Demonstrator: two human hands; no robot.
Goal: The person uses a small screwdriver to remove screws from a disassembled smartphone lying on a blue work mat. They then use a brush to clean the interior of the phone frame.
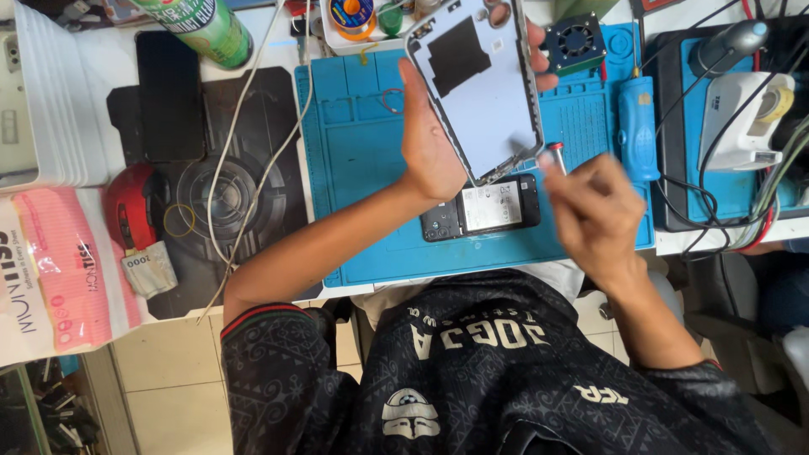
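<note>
Upper centre of the frame: the left hand [430, 139] has the phone back cover [476, 84] clamped, palm along its left edge and fingertips peeking round the right edge, inner side facing the camera. The cover stands tilted, its top near the upper edge of the frame and its lower corner hanging just above the opened phone [480, 208].

The right hand [594, 211] sits right of centre, blurred, fingers bunched together close to the cover's lower right corner. Whether it pinches anything, I cannot tell; a small red-tipped tool [556, 154] shows just above its fingertips.

The opened phone lies flat on the blue work mat [371, 194], below the cover, between the two wrists.

Room around it: bare mat stretches to the left of the left forearm. To the right, a blue electric screwdriver [638, 126] lies on the mat's edge, with black cables [716, 202] beyond. A small fan [575, 40] crowds the upper right of the cover. Far left, a dark phone [170, 94] and a red mouse [131, 206] sit well apart.
</note>
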